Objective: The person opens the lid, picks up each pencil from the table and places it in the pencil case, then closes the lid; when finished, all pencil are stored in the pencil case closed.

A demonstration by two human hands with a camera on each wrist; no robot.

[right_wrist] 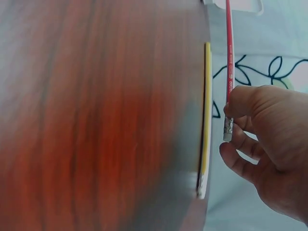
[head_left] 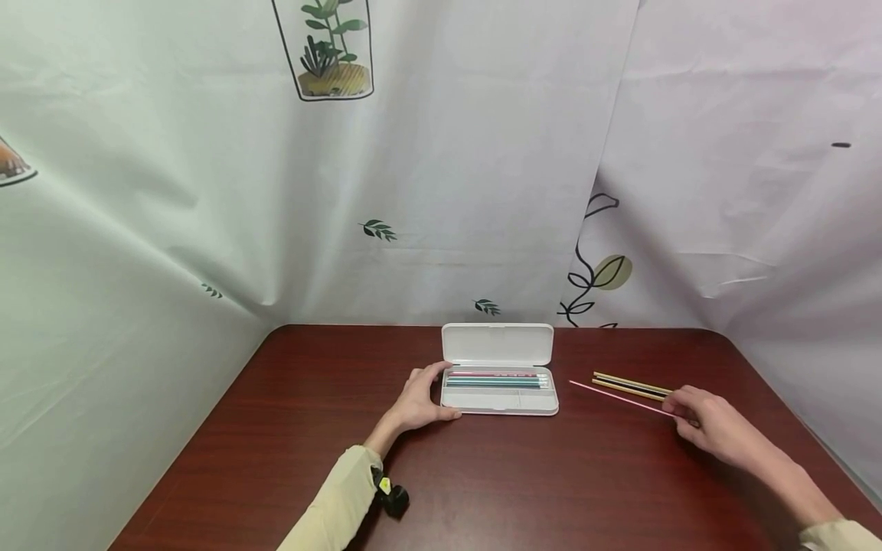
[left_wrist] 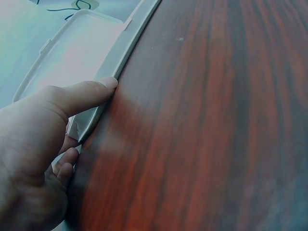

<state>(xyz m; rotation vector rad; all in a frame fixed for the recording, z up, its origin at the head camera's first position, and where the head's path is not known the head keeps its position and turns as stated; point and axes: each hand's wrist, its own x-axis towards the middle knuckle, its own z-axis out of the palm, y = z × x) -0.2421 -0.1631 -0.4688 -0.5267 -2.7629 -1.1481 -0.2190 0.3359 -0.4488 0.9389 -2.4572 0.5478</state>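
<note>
A white pencil case lies with its lid raised at the back of the table. Inside it are a red pencil and some teal pencils, side by side in the rear part. My left hand grips the case's left end, thumb along the front edge and fingers at the rear corner. To the right, my right hand pinches a red pencil near its eraser end, above the table. Yellow-and-black pencils lie on the table just behind that pencil.
The dark red wooden table reaches back to a pale printed curtain, which also hangs at both sides. A black device with a yellow mark is strapped to the left wrist.
</note>
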